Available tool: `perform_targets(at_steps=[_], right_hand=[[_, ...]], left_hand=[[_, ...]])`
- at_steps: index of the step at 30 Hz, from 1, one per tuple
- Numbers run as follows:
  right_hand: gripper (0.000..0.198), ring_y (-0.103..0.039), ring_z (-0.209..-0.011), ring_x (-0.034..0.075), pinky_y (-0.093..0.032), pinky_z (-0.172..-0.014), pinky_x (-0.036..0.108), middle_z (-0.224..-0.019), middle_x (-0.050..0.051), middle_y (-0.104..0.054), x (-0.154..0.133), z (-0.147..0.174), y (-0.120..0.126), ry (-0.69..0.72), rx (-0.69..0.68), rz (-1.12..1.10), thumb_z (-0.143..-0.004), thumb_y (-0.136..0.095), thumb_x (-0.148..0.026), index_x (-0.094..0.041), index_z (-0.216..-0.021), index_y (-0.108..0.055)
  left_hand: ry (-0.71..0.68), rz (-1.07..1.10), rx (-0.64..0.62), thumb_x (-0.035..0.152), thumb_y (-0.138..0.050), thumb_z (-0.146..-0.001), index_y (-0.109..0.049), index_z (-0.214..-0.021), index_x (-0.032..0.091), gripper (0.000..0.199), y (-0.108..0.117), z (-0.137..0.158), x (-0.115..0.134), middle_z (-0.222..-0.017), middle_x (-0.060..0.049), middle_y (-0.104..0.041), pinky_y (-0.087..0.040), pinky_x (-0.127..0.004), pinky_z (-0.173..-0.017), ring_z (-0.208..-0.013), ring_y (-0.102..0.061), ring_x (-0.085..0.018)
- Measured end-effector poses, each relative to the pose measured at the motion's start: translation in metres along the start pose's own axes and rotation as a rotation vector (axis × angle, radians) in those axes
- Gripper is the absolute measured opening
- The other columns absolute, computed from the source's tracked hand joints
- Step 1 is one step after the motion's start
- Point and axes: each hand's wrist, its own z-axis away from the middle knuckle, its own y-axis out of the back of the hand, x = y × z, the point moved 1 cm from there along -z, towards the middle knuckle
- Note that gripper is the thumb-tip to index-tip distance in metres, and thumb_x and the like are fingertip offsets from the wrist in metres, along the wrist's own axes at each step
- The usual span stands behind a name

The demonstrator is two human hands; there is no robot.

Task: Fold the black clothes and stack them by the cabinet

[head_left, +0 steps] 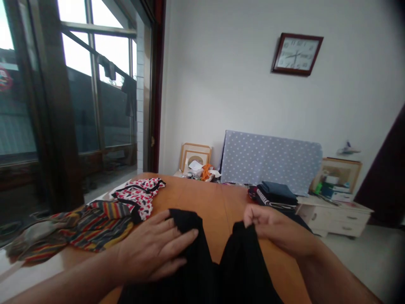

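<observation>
1. The right hand (275, 228) pinches one peak of black cloth (245, 261) at the table (218, 202).
2. The left hand (152, 249) covers another; I cannot tell its grip.
3. Probably this keeps both sides apart.

Between my left hand (158, 249) and my right hand (278, 228) the raised black cloth garment (196, 274) dips into a V, and through that gap I could reach forward over the bare middle of the orange-brown wooden tabletop (202, 192) to its far edge. On my left, the rumpled, multicoloured striped garment (104, 223) and the white garment with red and black print (147, 192) block the way; ahead on the right, the folded stack of dark blue and striped clothes (276, 194) does.
</observation>
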Motion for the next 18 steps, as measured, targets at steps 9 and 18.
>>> perform_targets(at_steps=[9, 18], right_hand=[[0.076, -0.044, -0.138, 0.026, -0.034, -0.113, 0.045, -0.15, 0.016, -0.045, 0.118, -0.125, 0.096, 0.187, 0.743, 0.214, -0.08, -0.067, -0.048, -0.022, -0.145, -0.039], [0.048, -0.062, -0.118, 0.028, -0.044, -0.106, 0.043, -0.124, 0.014, -0.067, 0.248, 0.009, 0.056, -0.206, 0.666, 0.39, -0.083, -0.058, -0.045, -0.017, -0.121, -0.064]], left_hand=[[0.972, 0.164, -0.036, 0.052, -0.052, -0.09, -0.014, -0.157, 0.02, 0.083, -0.098, -0.059, -0.159, -0.116, -0.01, -0.071, -0.041, -0.043, -0.097, -0.11, -0.064, -0.029], [1.2, 0.432, -0.161, 0.057, -0.044, -0.091, -0.066, -0.11, 0.021, 0.047, -0.136, 0.084, -0.049, -0.09, -0.006, -0.073, -0.045, -0.03, -0.072, -0.087, -0.068, -0.024]])
